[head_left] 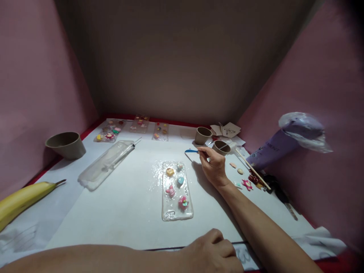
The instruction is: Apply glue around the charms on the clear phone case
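Observation:
My right hand [212, 165] pinches a small blue plastic spatula [191, 151], its blade pointing left above the white work sheet. Just left of and nearer than that hand lies a clear phone case [174, 211], coated with something glossy and wet-looking. Several charms sit on the case, among them a pink animal charm [170, 191], a pink flower-like charm [183, 203] and a light blue charm [180, 180]. At the near edge, below the case, my left hand [214, 252] rests with curled fingers; its palm is hidden. The spatula does not touch the case.
Brown cups [203, 135] stand behind my right hand, another cup [66, 146] at far left. Loose charms [247, 185], a wooden stick [253, 168] and a purple bag [273, 146] are on the right. A bagged syringe [108, 165] and a banana [25, 199] lie left; decorated cases [160, 131] behind.

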### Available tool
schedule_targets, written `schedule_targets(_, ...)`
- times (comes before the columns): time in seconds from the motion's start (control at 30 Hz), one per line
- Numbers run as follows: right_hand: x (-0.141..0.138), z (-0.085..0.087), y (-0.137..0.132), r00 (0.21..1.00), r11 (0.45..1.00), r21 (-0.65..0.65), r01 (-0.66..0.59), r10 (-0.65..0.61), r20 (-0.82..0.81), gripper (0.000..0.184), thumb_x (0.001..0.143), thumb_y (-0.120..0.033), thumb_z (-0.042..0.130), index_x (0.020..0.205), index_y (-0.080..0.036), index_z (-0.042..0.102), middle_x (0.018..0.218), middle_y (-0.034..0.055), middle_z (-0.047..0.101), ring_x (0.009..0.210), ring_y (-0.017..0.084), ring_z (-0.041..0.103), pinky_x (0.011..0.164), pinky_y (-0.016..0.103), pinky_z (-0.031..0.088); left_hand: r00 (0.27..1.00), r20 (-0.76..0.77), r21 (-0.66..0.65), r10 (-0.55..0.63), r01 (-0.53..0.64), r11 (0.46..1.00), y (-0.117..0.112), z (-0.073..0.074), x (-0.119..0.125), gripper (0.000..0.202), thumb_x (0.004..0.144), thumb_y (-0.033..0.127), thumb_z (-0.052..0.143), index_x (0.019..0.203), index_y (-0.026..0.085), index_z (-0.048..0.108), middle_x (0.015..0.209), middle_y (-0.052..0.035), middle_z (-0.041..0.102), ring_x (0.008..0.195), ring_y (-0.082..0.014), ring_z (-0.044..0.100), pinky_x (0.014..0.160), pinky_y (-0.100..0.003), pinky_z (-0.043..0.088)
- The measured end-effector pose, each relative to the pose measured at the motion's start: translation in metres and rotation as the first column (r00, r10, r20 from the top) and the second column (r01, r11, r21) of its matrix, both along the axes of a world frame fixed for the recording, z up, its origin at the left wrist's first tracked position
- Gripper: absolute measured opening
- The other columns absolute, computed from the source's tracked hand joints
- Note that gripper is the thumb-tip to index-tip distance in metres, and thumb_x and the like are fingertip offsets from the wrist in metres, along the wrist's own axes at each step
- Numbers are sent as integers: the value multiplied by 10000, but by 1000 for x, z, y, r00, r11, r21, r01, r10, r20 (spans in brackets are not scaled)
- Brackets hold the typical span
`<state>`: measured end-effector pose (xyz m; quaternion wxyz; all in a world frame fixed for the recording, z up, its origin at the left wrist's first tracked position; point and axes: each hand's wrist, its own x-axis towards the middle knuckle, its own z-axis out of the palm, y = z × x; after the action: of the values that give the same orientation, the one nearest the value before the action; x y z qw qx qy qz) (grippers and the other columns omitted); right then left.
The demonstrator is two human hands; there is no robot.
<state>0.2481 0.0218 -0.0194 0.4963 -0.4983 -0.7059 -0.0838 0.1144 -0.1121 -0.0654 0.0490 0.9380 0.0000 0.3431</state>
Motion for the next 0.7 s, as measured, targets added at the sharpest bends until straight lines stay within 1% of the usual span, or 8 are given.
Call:
schedule_targets(0.2,-1,3,-3,1000,1000,28,-1,1,-22,192,818,-107,511,893,-189,668,816,50,714,656,162,634,640,302,520,999,50,-1,9,-9,1000,0,3,-1,319,949,340,568,699,152,508,608,57,529,646,-98,477,711,-268,368)
schedule_targets(0.37,-1,3,-2,999,999,36,12,-11,-34,193,814,-110,517,896,-184,675,801,47,710,643,160,631,627,292,514,994,106,-1,14,-14,1000,0,1,0,315,947,340,571,702,153,504,615,51,534,660,-101,485,703,-267,368)
schedule_targets(0.6,-1,2,-2,999,999,42,24,-24,-23,183,803,-109,521,870,-180,675,775,40,710,630,155,634,610,282,513,999,32,-4,12,-12,1000,0,4,-1,321,937,354,585,697,156,506,605,56,535,646,-98,490,705,-267,365)
schedule_targets(0.7,-1,1,-2,999,999,35,28,-27,-25,173,803,-112,529,866,-180,676,792,46,718,653,165,651,620,287,521,1000,-27,-7,5,-5,1000,1,6,-1,327,942,364,576,696,157,512,614,53,549,657,-96,502,709,-262,364)
